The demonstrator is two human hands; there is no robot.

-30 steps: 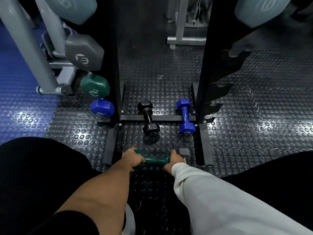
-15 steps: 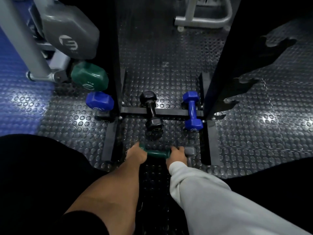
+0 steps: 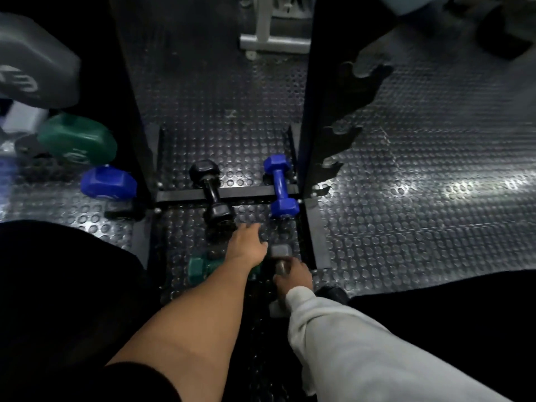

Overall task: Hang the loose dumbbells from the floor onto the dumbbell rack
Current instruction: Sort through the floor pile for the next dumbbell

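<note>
Gripping the grey dumbbell [image 3: 280,258] by its handle, your right hand [image 3: 293,275] has its fingers curled round the bar just on your side of the black crossbar [image 3: 249,192] at the foot of the rack [image 3: 324,111]. That is the right place to hold: the middle of the bar, between the two heads, so the weight hangs even. Your left hand [image 3: 246,242] reaches toward the crossbar with fingers loosely spread and nothing in it — it passes over the green dumbbell [image 3: 203,266], which lies on the floor nearer you than the crossbar. The black dumbbell [image 3: 213,192] and the blue dumbbell [image 3: 280,184] both lie across the crossbar, black to the left, blue to the right.

All four look rigid and dense for their size. The blue and green ones seem coated, likely grippier; the black one's handle looks glossy and may slip, so wrap it fully. Lift each level — a tilted head could catch on the rack's hooks [image 3: 345,134].
</note>
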